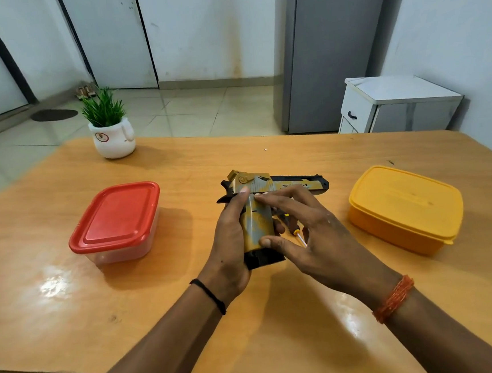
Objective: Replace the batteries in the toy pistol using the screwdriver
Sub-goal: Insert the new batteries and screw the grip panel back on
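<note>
The yellow-and-black toy pistol (259,212) is held above the middle of the wooden table (189,295), barrel pointing right, grip toward me. My left hand (229,247) grips the pistol's grip from the left side, thumb up near the slide. My right hand (311,234) pinches the grip panel between fingertips at its top and the thumb near its bottom. A small screwdriver (298,235) with a yellow collar lies on the table under my right hand, mostly hidden by the fingers.
A clear box with a red lid (117,221) stands left of the pistol. A yellow lidded box (404,208) stands to the right. A white pot with a green plant (112,135) sits at the far left of the table.
</note>
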